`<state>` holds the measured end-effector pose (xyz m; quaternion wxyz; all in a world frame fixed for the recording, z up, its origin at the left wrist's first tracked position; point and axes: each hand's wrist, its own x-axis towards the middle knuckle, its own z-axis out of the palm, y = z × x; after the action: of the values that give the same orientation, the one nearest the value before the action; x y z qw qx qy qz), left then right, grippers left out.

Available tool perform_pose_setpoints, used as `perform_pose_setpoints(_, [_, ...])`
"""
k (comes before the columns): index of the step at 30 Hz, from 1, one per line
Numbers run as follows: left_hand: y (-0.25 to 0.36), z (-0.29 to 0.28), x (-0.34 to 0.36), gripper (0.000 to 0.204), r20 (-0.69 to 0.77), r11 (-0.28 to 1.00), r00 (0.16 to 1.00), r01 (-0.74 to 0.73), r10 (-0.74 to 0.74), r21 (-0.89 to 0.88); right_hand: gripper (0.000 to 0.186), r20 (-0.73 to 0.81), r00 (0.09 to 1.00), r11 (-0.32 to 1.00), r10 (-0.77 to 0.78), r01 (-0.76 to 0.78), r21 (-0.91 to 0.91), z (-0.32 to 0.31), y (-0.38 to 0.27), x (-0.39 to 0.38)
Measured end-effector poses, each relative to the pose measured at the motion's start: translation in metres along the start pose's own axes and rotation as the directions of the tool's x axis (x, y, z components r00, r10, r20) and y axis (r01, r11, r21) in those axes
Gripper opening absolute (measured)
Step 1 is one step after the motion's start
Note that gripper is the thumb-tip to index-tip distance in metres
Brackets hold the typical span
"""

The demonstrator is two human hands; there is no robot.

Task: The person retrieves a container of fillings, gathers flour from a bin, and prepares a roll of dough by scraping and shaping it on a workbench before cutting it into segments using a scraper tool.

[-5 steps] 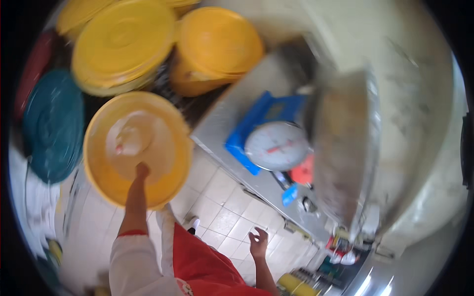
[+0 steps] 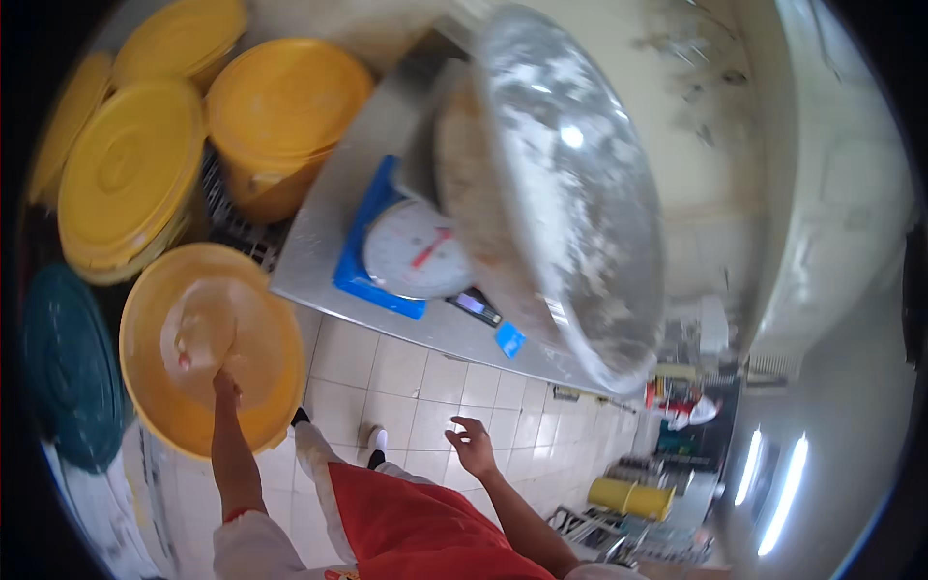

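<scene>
My left hand (image 2: 228, 387) reaches down into a yellow-orange tub (image 2: 280, 425), its fingers looking closed. What it grips is too blurred to name. Just beyond the fingers, a pale rounded shape (image 2: 201, 324) lies in the tub on whitish contents, with a small red spot (image 2: 184, 361) beside it. Over the tiled floor, my right hand (image 2: 472, 447) hangs free, fingers apart and slightly curled, holding nothing. A blue dial scale (image 2: 425, 253) stands on the metal table (image 2: 329, 213), carrying a big tilted metal bowl (image 2: 619, 242) dusted with white powder.
Lidded yellow tubs (image 2: 130, 179) and an orange one (image 2: 290, 97) stand behind the open tub. A dark green lid (image 2: 72, 367) is at the left. A small dark device (image 2: 474, 307) and a blue card (image 2: 509, 338) lie near the table's edge.
The view has swung, so tubs, scale and bowl appear further left, and the bowl's powdered inside now shows. My left hand stays in the tub; my right hand stays empty.
</scene>
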<state>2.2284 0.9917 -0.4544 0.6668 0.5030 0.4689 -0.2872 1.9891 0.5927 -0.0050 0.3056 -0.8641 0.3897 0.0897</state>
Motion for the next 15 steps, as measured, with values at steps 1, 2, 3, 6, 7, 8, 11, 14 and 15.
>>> perform_pose_setpoints(1, [0.013, 0.001, -0.014, 0.030, -0.035, 0.986, 0.999, 0.032, -0.038, -0.162, 0.033, 0.029, 1.000, 1.000, 0.002, -0.002, 0.010, -0.003, -0.003, 0.003])
perform_pose_setpoints(2, [0.028, 0.014, -0.037, 0.033, 0.031, 0.970, 0.999, 0.046, -0.039, -0.237, 0.034, 0.076, 0.994, 0.994, 0.075, -0.080, 0.068, -0.004, 0.004, 0.001])
perform_pose_setpoints(3, [0.036, 0.033, -0.067, 0.036, 0.094, 0.949, 0.995, 0.067, -0.040, -0.309, 0.034, 0.044, 0.995, 0.990, 0.091, -0.095, 0.101, -0.003, 0.014, 0.001])
perform_pose_setpoints(6, [0.056, 0.076, -0.140, 0.035, 0.237, 0.924, 0.968, 0.012, 0.086, -0.383, 0.032, 0.322, 0.936, 0.752, 0.140, -0.312, 0.581, 0.006, 0.017, 0.020])
perform_pose_setpoints(7, [0.054, 0.096, -0.166, 0.034, 0.336, 0.924, 0.932, 0.003, 0.136, -0.382, 0.032, 0.374, 0.919, 0.651, 0.124, -0.360, 0.668, 0.007, 0.011, 0.029])
perform_pose_setpoints(8, [0.048, 0.115, -0.190, 0.033, 0.431, 0.928, 0.885, -0.003, 0.177, -0.374, 0.031, 0.406, 0.908, 0.561, 0.103, -0.390, 0.730, 0.006, 0.004, 0.036])
perform_pose_setpoints(11, [0.003, 0.192, -0.264, 0.032, 0.641, 0.966, 0.764, 0.102, 0.078, -0.239, 0.033, 0.447, 0.894, 0.339, 0.011, -0.424, 0.840, -0.007, 0.005, 0.059])
perform_pose_setpoints(14, [-0.042, 0.313, -0.397, 0.026, 0.801, 0.999, 0.598, -0.004, 0.037, -0.043, 0.040, 0.447, 0.893, 0.096, -0.059, -0.441, 0.893, -0.041, 0.035, 0.085])
perform_pose_setpoints(15, [-0.064, 0.352, -0.420, 0.019, 0.802, 0.998, 0.597, -0.046, -0.004, 0.039, 0.045, 0.454, 0.888, 0.016, -0.070, -0.454, 0.891, -0.056, 0.048, 0.096])
